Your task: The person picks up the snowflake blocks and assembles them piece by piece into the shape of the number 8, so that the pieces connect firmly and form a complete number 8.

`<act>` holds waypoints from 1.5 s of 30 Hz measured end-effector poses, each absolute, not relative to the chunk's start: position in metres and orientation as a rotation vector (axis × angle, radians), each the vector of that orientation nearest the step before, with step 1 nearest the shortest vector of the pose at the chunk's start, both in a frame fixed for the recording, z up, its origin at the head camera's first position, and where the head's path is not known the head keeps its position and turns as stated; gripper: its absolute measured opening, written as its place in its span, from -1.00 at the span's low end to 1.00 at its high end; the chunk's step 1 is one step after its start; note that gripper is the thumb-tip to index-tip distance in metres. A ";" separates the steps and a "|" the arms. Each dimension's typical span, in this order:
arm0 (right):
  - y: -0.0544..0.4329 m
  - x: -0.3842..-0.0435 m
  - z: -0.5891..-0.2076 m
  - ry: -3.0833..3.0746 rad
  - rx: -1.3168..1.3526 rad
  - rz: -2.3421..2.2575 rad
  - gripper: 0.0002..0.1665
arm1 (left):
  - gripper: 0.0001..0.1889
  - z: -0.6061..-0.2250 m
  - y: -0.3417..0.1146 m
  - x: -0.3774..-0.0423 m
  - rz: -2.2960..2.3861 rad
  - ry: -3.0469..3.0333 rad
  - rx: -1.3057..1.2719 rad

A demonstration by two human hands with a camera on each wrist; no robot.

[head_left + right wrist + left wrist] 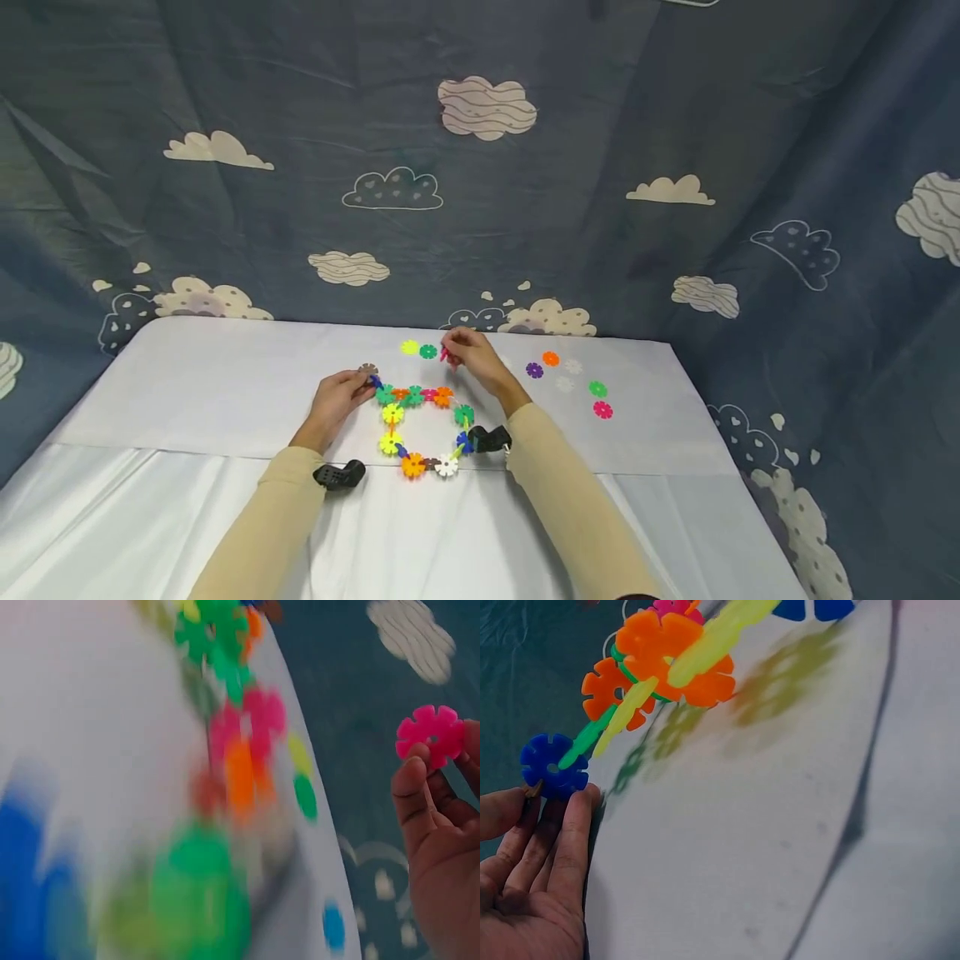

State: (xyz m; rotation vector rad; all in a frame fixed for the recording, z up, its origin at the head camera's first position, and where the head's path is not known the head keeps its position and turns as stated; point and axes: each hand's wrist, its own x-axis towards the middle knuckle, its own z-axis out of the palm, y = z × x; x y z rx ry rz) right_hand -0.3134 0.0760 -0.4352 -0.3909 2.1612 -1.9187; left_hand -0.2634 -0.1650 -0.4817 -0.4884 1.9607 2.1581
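A ring of linked, notched plastic snowflake discs (392,442) in many colours lies before me. At its upper left corner, my left hand (337,404) pinches a brown snowflake disc (367,367) joined to a blue disc (375,381). In the left wrist view, thumb and fingers hold the brown disc (532,789) edge-on, and the blue disc (553,766) faces the camera. My right hand (476,360), above the ring's far right side, pinches a single pink snowflake disc (444,353). The right wrist view shows that pink disc (431,735) between thumb and fingertips, apart from the ring.
Loose yellow (409,347) and green discs (428,352) lie by the table's far edge. Right of my right hand are several more, among them purple (534,370), orange (551,358) and pink-red (602,409). A cloud-print curtain (540,225) hangs behind the white table (225,383).
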 end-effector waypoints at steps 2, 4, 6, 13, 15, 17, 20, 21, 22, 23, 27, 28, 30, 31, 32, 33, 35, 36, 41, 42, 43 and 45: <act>0.053 -0.321 -0.433 2.152 -0.429 -1.845 -0.79 | -0.60 -0.482 -0.165 -0.266 2.170 1.957 -0.487; 0.032 -0.328 -0.432 2.135 -0.457 -1.781 -0.78 | -0.63 -0.481 -0.165 -0.268 2.181 1.950 -0.480; 0.014 -0.333 -0.434 2.123 -0.459 -1.724 -0.75 | -0.65 -0.482 -0.165 -0.268 2.189 1.942 -0.481; -0.030 -0.341 -0.443 2.094 -0.415 -1.644 -0.69 | -0.67 -0.484 -0.167 -0.266 2.201 1.934 -0.482; -0.036 -0.343 -0.446 2.089 -0.399 -1.639 -0.71 | -0.68 -0.483 -0.168 -0.266 2.210 1.934 -0.470; -0.038 -0.342 -0.447 2.082 -0.371 -1.650 -0.71 | -0.68 -0.482 -0.166 -0.265 2.223 1.927 -0.462; -0.038 -0.343 -0.448 2.080 -0.341 -1.670 -0.71 | -0.68 -0.481 -0.165 -0.266 2.233 1.921 -0.463; -0.038 -0.343 -0.448 2.086 -0.337 -1.668 -0.71 | -0.68 -0.480 -0.165 -0.266 2.231 1.923 -0.472; -0.038 -0.343 -0.448 2.090 -0.333 -1.666 -0.71 | -0.68 -0.480 -0.165 -0.266 2.231 1.923 -0.478; -0.038 -0.344 -0.448 2.092 -0.331 -1.663 -0.71 | -0.67 -0.479 -0.166 -0.266 2.229 1.923 -0.481; -0.038 -0.344 -0.450 2.073 -0.324 -1.668 -0.71 | -0.66 -0.481 -0.167 -0.266 2.217 1.927 -0.498; -0.038 -0.344 -0.451 2.065 -0.325 -1.672 -0.71 | -0.66 -0.481 -0.167 -0.265 2.216 1.926 -0.499; -0.039 -0.344 -0.453 2.057 -0.339 -1.675 -0.71 | -0.68 -0.483 -0.167 -0.265 2.222 1.917 -0.504; -0.039 -0.344 -0.453 2.062 -0.351 -1.670 -0.71 | -0.69 -0.483 -0.167 -0.265 2.227 1.913 -0.503; -0.039 -0.344 -0.454 2.068 -0.366 -1.665 -0.72 | -0.69 -0.484 -0.167 -0.265 2.238 1.906 -0.494; -0.039 -0.343 -0.455 2.076 -0.385 -1.660 -0.72 | -0.70 -0.484 -0.167 -0.265 2.245 1.904 -0.489; -0.039 -0.342 -0.455 2.091 -0.419 -1.641 -0.74 | -0.71 -0.485 -0.167 -0.265 2.252 1.907 -0.478; -0.040 -0.341 -0.455 2.098 -0.432 -1.628 -0.74 | -0.70 -0.485 -0.167 -0.264 2.251 1.912 -0.473; -0.039 -0.340 -0.456 2.132 -0.442 -1.582 -0.75 | -0.70 -0.484 -0.168 -0.263 2.248 1.922 -0.454; -0.039 -0.341 -0.456 2.148 -0.433 -1.573 -0.75 | -0.70 -0.484 -0.168 -0.263 2.256 1.918 -0.446; -0.038 -0.342 -0.457 2.164 -0.425 -1.568 -0.74 | -0.71 -0.483 -0.169 -0.263 2.260 1.918 -0.445; -0.036 -0.343 -0.458 2.185 -0.389 -1.579 -0.73 | -0.70 -0.484 -0.168 -0.263 2.267 1.921 -0.440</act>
